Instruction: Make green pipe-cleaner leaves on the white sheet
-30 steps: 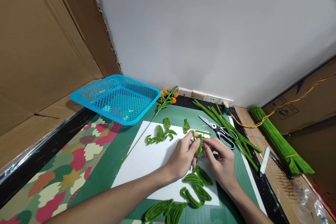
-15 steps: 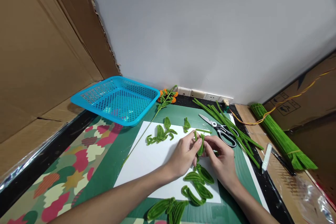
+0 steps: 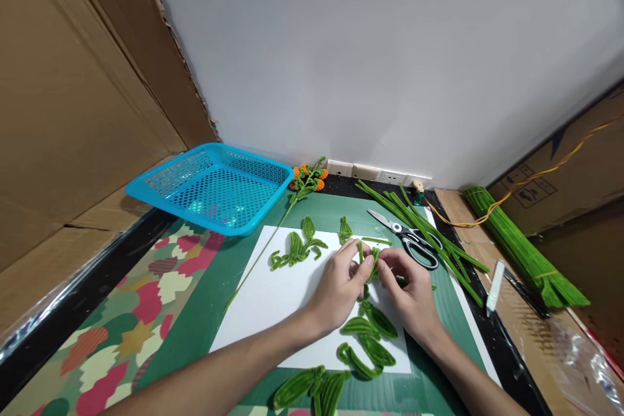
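Note:
Above the white paper (image 3: 263, 312), my left hand (image 3: 340, 283) pinches a green pipe cleaner piece (image 3: 375, 257) bent into a narrow shape. My right hand (image 3: 409, 289) meets it from the other side, thumb and forefinger closed at the piece's edge. Several looped green pipe cleaner leaves (image 3: 376, 350) lie on the paper just below my hands. More leaves (image 3: 295, 390) rest at the near edge. Small leaf and curl pieces (image 3: 296, 248) lie to the left, and one small leaf (image 3: 345, 228) sits behind my left hand.
Scissors (image 3: 400, 229) lie partly open behind my right hand, beside loose green pipe cleaners (image 3: 424, 227). A bundle of them (image 3: 526, 247) rests far right near a white-handled tool (image 3: 495, 287). At left stands a blue basket (image 3: 287, 187); an orange-flowered stem (image 3: 292, 200) lies beside it.
My fingers have shifted slightly on the pipe cleaner piece, which now shows shorter and more end-on between them. The view has moved a little; the things on the table stay put.

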A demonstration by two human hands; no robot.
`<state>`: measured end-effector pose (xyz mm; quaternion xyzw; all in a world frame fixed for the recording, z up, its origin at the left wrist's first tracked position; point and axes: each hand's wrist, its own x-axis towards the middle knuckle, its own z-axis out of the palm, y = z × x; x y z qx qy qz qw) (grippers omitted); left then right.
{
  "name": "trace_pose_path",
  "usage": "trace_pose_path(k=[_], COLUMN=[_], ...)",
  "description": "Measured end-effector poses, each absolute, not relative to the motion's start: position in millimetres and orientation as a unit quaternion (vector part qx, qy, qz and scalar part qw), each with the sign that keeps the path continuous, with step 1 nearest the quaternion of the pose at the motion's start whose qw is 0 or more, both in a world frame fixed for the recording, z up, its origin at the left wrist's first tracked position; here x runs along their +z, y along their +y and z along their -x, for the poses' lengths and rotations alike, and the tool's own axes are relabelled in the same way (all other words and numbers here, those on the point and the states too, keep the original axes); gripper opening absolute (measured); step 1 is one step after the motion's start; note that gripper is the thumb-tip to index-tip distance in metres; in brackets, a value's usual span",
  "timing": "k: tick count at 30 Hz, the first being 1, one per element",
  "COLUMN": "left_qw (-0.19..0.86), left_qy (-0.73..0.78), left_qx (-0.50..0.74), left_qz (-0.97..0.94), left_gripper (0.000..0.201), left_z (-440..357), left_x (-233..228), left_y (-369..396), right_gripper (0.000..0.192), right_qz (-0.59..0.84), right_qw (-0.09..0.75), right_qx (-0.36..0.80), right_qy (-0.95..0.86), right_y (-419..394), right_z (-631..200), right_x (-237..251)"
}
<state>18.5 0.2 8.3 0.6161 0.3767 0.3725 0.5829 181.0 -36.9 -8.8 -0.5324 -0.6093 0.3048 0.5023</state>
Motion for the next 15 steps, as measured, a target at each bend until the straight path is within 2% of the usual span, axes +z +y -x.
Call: trace_pose_path(k=[15], left_qw=[0.590], left_qy=[0.383], left_qx=[0.323], left_qz=[-0.634], left_gripper=[0.030], left_z=[-17.5], left_x=[1.7], left_y=[2.2], right_gripper=[0.020], right_qz=[0.496], right_qw=[0.524], right_qx=[0.340], right_qy=[-0.603], right_y=[-36.7], right_z=[-181.3], right_x=[-8.4])
